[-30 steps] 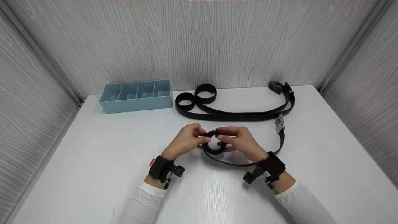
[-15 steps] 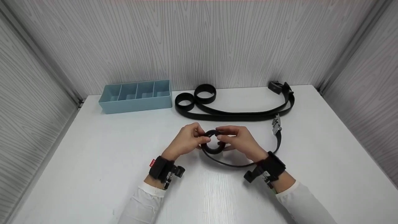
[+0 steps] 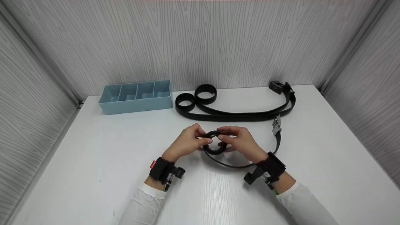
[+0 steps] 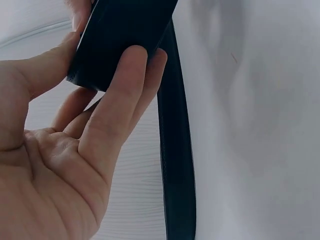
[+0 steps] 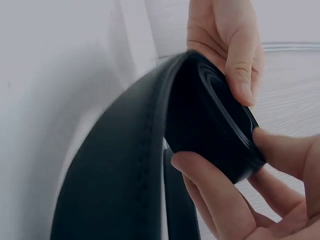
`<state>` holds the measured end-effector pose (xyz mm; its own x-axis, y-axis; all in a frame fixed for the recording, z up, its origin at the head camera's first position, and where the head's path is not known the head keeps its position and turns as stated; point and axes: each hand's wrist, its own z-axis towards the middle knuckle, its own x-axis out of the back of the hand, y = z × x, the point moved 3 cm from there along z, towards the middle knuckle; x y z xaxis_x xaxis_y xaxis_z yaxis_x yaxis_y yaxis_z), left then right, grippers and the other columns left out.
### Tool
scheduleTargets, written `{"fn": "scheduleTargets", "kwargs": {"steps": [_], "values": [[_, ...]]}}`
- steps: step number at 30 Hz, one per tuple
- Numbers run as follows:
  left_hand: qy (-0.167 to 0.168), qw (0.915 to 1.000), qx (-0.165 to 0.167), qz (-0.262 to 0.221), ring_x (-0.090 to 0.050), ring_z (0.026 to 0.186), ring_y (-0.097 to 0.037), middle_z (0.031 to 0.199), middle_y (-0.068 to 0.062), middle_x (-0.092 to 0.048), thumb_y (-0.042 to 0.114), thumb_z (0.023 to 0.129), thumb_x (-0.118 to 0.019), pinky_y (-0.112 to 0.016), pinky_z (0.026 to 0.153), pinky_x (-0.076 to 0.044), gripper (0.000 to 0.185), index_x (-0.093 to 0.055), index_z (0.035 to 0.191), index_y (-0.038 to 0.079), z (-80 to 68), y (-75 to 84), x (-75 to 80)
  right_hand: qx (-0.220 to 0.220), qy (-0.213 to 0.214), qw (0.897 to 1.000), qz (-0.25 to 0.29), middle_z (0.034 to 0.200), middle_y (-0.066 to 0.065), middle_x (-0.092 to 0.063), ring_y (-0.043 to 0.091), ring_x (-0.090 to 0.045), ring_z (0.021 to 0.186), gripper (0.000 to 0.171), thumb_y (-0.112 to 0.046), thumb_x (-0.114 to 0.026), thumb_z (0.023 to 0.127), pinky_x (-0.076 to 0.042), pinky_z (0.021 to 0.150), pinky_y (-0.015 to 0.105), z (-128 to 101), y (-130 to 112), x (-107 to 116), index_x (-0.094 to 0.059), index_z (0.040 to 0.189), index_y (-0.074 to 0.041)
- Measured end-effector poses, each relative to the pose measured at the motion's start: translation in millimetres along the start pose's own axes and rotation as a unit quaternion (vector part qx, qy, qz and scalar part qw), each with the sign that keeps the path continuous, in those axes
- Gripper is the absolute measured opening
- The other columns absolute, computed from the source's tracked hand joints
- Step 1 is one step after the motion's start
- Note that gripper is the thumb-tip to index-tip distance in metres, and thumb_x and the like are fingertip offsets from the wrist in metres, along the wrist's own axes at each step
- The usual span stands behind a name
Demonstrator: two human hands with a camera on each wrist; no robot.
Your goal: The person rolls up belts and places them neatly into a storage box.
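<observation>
Both hands hold a black belt [image 3: 215, 152] that is rolled partway into a ring-shaped coil over the middle of the table. My left hand [image 3: 187, 141] pinches the coil's left side between thumb and fingers. On the right side, my right hand [image 3: 245, 143] grips it the same way, thumb at the upper edge. The right wrist view shows several tight layers in the coil [image 5: 215, 115] and a stitched loose strap [image 5: 115, 165] leaving it. That strap curves under the right wrist to a silver buckle [image 3: 276, 125].
Two more black belts [image 3: 231, 117] lie behind the hands, their left ends curled into rings and a dark buckle [image 3: 276, 87] at the right. A blue four-section tray [image 3: 137, 106] stands at the back left of the white table [image 3: 93, 162]. Wood-grain panels surround the table.
The silver buckle and loose end of the belt have slid a little to the left, towards the hands. Both hands stay at almost the same place on the coil.
</observation>
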<state>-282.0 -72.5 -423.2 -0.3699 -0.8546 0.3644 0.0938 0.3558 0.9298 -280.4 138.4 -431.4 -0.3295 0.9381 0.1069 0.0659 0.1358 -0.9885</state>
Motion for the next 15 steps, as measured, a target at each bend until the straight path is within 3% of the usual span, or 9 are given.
{"fn": "scheduleTargets", "kwargs": {"steps": [8, 15], "values": [[-0.004, 1.0, -0.006, 0.006, -0.071, 0.077, -0.017, 0.093, -0.01, -0.075, 0.009, 0.095, -0.077, -0.032, 0.068, -0.062, 0.02, -0.059, 0.1, 0.001, -0.8, 1.4, 1.7, -0.012, -0.016, 1.0, 0.004, 0.129, 0.017, -0.068, 0.026, -0.073, 0.097, 0.043, -0.012, -0.073, 0.099, -0.065, 0.074, 0.041, 0.9, 0.3, 0.6, -0.063, 0.138, 0.002], [-0.049, 0.9984, -0.022, 0.018, -0.071, 0.076, -0.016, 0.092, -0.009, -0.076, 0.01, 0.095, -0.077, -0.035, 0.066, -0.062, 0.018, -0.062, 0.099, 0.002, -3.0, 2.8, 1.9, -0.018, -0.072, 0.996, -0.055, 0.137, 0.016, -0.064, 0.037, -0.068, 0.111, 0.044, -0.017, -0.073, 0.099, -0.065, 0.073, 0.042, -0.9, -1.6, 1.2, -0.063, 0.139, 0.0]]}}
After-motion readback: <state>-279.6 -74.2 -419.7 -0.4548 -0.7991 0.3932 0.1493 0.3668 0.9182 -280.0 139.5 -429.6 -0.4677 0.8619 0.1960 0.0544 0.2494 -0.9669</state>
